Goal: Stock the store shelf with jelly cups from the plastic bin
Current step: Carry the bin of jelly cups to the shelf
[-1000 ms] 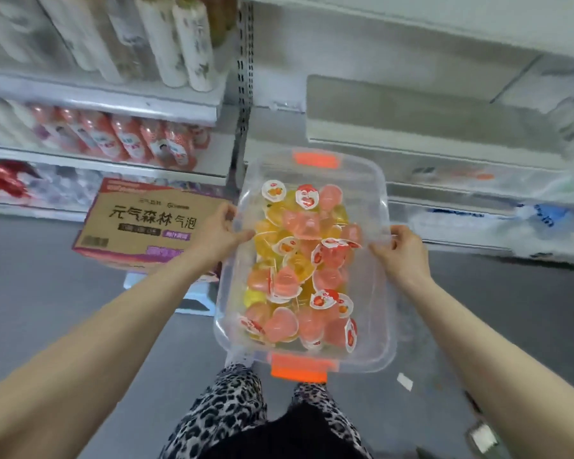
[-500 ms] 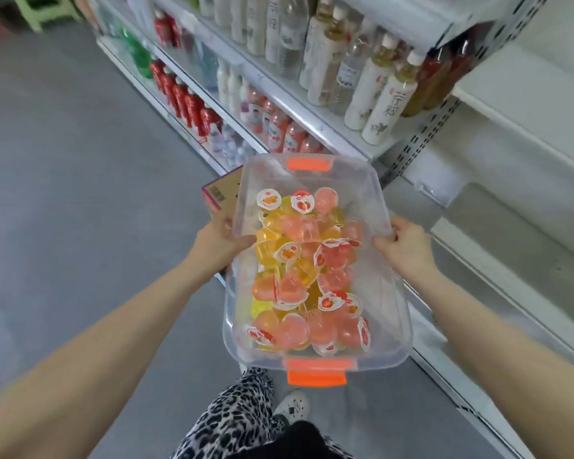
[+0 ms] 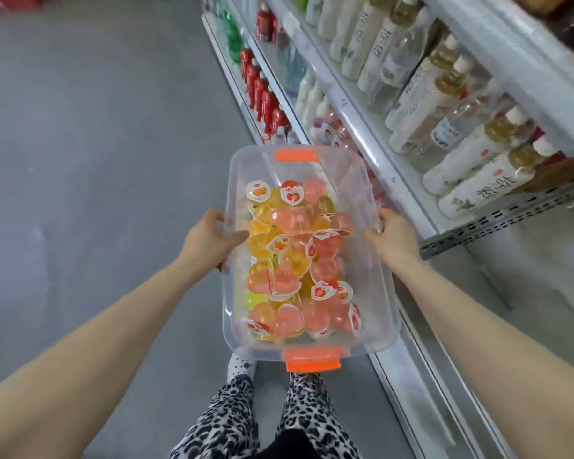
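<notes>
A clear plastic bin [image 3: 375,303] with orange clips at both short ends hangs in the air in front of me, above the floor. Inside it lies a heap of several jelly cups [image 3: 295,260], pink, orange and yellow, some with fruit-printed lids. My left hand [image 3: 209,238] grips the bin's left long rim, thumb over the edge. My right hand [image 3: 393,238] grips the right long rim. The store shelf [image 3: 395,173] runs along my right side.
The shelf tiers hold rows of drink bottles [image 3: 451,137], white, clear and red [image 3: 262,94]. A perforated grey upright [image 3: 511,217] ends that section; to its right is a bare white shelf bay. Grey floor [image 3: 96,160] spreads to the left. My leopard-print legs show below.
I have turned left with the bin in both hands. The shelf now runs along my right instead of facing me, and the cardboard box has gone out of view.
</notes>
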The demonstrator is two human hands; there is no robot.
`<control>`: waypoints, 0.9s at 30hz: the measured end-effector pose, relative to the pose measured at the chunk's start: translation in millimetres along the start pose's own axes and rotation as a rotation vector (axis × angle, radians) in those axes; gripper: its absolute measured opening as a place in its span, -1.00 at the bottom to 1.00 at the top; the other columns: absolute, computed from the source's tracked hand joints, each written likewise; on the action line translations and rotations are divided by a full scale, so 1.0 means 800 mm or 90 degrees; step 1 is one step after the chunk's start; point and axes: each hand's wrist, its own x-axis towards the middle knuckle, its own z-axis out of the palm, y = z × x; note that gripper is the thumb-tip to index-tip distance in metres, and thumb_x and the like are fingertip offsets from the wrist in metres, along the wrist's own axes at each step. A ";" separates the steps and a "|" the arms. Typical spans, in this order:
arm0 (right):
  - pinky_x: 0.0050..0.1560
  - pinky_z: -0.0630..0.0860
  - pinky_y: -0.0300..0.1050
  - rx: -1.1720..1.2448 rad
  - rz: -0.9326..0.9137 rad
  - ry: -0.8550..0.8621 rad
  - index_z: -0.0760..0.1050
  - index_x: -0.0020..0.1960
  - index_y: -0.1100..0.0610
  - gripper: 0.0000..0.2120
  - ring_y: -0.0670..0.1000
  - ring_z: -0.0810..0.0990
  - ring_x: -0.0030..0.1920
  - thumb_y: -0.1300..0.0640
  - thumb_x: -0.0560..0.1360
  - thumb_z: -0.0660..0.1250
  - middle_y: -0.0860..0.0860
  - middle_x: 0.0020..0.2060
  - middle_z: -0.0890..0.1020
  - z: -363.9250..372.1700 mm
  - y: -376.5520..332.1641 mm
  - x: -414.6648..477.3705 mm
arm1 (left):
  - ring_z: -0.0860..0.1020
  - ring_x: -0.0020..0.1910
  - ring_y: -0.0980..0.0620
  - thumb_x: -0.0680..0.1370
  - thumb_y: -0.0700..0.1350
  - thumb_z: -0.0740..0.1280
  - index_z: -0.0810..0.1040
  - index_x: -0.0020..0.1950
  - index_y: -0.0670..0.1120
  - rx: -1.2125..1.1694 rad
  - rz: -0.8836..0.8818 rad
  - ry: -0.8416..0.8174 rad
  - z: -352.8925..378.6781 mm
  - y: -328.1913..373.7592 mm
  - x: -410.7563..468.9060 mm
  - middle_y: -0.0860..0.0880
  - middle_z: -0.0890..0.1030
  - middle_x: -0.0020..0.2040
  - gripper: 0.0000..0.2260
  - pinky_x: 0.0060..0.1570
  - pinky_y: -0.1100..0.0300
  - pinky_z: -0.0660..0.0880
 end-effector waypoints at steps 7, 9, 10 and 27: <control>0.12 0.48 0.03 -0.079 -0.090 -0.083 0.42 0.36 0.16 -0.57 0.23 0.56 0.16 0.07 0.53 0.35 0.17 0.18 0.59 0.010 -0.008 0.111 | 0.59 -0.53 -0.13 0.44 0.08 0.43 0.34 0.07 -0.03 -0.075 -0.095 0.084 0.043 0.007 0.004 -0.12 0.60 -0.27 -0.63 -0.49 0.11 0.54; 0.06 0.46 -0.01 -0.091 -0.122 -0.093 0.42 0.35 0.15 -0.58 0.24 0.57 0.14 0.06 0.53 0.35 0.17 0.16 0.60 0.011 -0.008 0.134 | 0.58 -0.54 -0.12 0.44 0.08 0.43 0.34 0.05 -0.01 -0.091 -0.109 0.105 0.054 0.011 0.007 -0.12 0.59 -0.28 -0.65 -0.50 0.16 0.51; 0.01 0.44 -0.04 -0.090 -0.142 -0.095 0.43 0.33 0.14 -0.59 0.23 0.58 0.11 0.06 0.52 0.34 0.17 0.11 0.61 0.011 -0.007 0.144 | 0.58 -0.54 -0.11 0.45 0.08 0.42 0.33 0.04 0.00 -0.096 -0.115 0.116 0.058 0.014 0.008 -0.12 0.59 -0.29 -0.66 -0.49 0.16 0.51; -0.16 0.37 -0.10 -0.133 -0.203 -0.113 0.34 0.32 0.02 -0.69 0.13 0.61 -0.02 0.07 0.59 0.23 0.04 0.10 0.62 0.019 -0.006 0.180 | 0.61 -0.49 -0.02 0.46 0.06 0.42 0.33 0.09 -0.01 -0.020 -0.128 0.161 0.075 0.028 0.011 -0.01 0.57 -0.31 -0.65 -0.36 0.04 0.59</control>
